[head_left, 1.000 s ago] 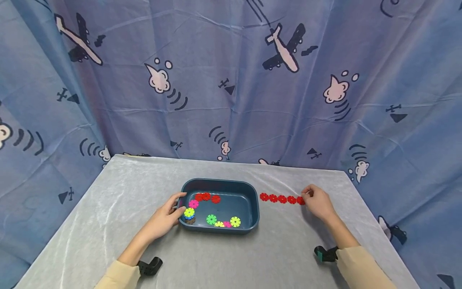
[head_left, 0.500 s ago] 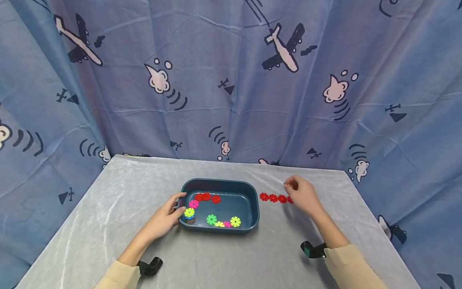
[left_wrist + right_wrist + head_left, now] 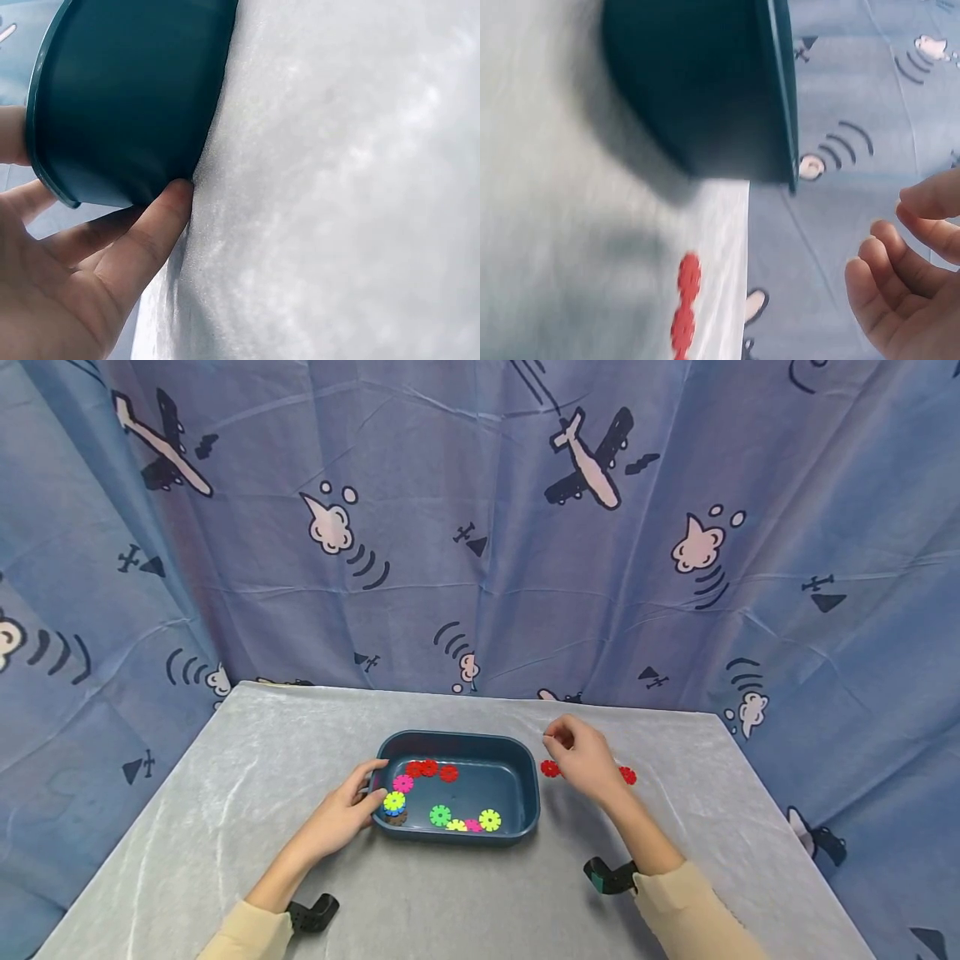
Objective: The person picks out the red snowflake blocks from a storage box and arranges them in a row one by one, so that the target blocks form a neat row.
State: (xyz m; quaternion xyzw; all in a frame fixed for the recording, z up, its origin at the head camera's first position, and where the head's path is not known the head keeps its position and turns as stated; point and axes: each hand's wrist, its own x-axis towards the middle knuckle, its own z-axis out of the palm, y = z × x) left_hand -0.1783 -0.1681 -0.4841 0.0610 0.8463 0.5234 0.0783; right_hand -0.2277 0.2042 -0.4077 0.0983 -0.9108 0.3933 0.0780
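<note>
My left hand [image 3: 339, 818] grips the left end of a dark teal plastic bin [image 3: 457, 838], thumb and fingers spread around its rim. Inside the bin lie notched plastic discs: red discs [image 3: 429, 767], a pink disc [image 3: 402, 783], a green disc [image 3: 440, 815] and yellow ones [image 3: 490, 820]. My right hand [image 3: 590, 766] hovers over a row of red discs [image 3: 550, 768] beside the bin, hiding the row's middle. Its thumb and index finger come together, with nothing visible between them in the right wrist view. The other fingers [image 3: 866, 281] are loosely bent.
A pale grey cloth [image 3: 480, 902] covers the table. Behind it hangs a blue curtain [image 3: 420, 610] printed with aeroplanes. Each wrist wears a black camera, such as the left camera [image 3: 313, 913]. The row's rightmost red disc [image 3: 627, 776] lies right of my right hand.
My right hand has lifted from the right end of the red row and moved left above it toward the bin, uncovering the last disc. The left hand and the bin stay put.
</note>
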